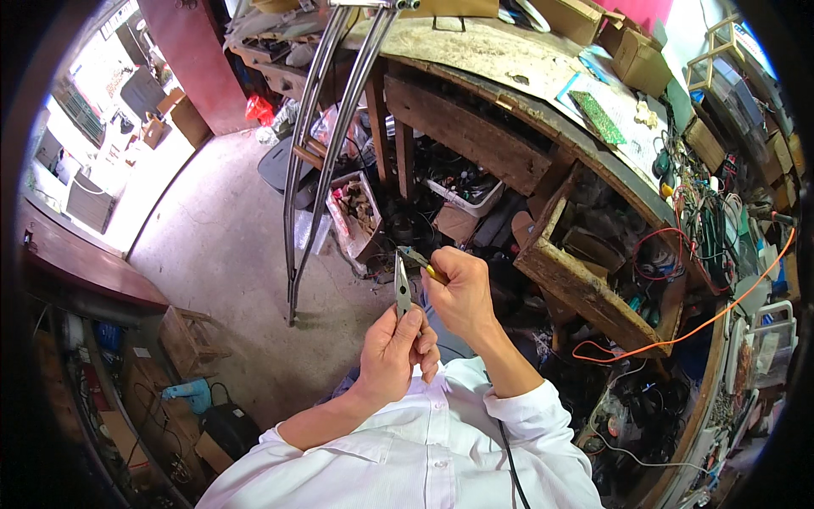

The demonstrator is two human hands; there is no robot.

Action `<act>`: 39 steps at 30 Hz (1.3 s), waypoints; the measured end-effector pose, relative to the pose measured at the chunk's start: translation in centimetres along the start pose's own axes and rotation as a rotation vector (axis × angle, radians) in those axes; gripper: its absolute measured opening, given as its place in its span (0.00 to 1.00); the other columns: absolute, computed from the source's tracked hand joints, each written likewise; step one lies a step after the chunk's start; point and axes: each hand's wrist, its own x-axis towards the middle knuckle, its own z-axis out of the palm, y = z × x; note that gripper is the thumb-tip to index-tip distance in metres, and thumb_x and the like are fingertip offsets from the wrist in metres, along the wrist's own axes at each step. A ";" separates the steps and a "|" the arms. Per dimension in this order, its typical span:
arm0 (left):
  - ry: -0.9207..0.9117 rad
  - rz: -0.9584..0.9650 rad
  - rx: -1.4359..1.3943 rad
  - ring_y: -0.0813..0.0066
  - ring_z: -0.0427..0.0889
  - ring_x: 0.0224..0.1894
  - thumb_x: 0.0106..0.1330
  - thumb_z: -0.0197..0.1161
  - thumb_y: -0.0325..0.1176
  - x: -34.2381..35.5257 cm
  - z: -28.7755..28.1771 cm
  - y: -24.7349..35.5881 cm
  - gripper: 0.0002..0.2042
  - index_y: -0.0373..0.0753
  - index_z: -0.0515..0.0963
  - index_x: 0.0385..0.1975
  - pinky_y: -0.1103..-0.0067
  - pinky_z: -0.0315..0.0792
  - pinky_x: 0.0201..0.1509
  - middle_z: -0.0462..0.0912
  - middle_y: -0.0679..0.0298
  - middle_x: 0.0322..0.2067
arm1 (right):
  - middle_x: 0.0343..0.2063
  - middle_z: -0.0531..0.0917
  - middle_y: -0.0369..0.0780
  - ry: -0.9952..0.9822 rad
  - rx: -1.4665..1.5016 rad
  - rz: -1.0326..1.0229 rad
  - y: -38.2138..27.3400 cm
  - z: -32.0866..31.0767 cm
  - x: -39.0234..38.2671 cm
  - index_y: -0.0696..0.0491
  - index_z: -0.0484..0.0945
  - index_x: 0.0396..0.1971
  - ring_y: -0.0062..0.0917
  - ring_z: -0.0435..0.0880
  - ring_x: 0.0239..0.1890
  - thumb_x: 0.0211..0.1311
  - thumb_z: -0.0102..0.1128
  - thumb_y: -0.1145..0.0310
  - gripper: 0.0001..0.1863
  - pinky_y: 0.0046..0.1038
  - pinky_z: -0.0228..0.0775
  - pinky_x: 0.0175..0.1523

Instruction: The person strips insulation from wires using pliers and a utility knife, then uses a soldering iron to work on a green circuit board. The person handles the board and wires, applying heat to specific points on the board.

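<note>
My left hand (391, 352) is closed around a pair of grey long-nose pliers (403, 293), whose slim jaws point away from me. Close by on the right, my right hand (462, 293) grips a second pair of pliers with a yellow handle (437, 275). Its dark head angles left toward the tip of the long-nose pair. Whether the two tools touch, or have something small between them, I cannot make out. Both hands are up in front of my white shirt (407, 450), above the floor.
Ahead stands a cluttered wooden workbench (458, 42), with an open drawer (593, 293) jutting out at right. A metal tube frame (297, 204) rises at left of centre. Boxes (360, 212) crowd the floor under the bench. An orange cable (712, 321) hangs at right; a stool (191, 339) is left.
</note>
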 end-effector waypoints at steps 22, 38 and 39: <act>0.114 -0.028 -0.014 0.75 0.71 0.19 0.78 0.48 0.40 -0.5 -1.2 1.2 0.11 0.39 0.65 0.36 0.75 0.69 0.18 0.68 0.67 0.23 | 0.15 0.69 0.48 -0.031 -0.047 0.116 2.3 3.1 2.6 0.63 0.68 0.18 0.35 0.70 0.19 0.45 0.60 0.75 0.09 0.35 0.59 0.25; 0.019 -0.014 0.042 0.71 0.73 0.18 0.79 0.46 0.38 -3.2 -2.1 1.0 0.11 0.38 0.65 0.36 0.73 0.71 0.19 0.68 0.63 0.24 | 0.13 0.70 0.37 0.025 -0.013 0.292 3.8 -2.5 8.4 0.61 0.73 0.19 0.19 0.70 0.20 0.47 0.59 0.76 0.05 0.28 0.63 0.27; -0.003 -0.006 0.038 0.71 0.73 0.18 0.79 0.47 0.39 -3.0 -2.0 1.1 0.11 0.38 0.65 0.36 0.72 0.71 0.19 0.68 0.63 0.24 | 0.14 0.70 0.38 -0.017 -0.004 0.316 4.1 -2.2 8.2 0.61 0.73 0.20 0.19 0.70 0.21 0.47 0.59 0.75 0.05 0.28 0.63 0.29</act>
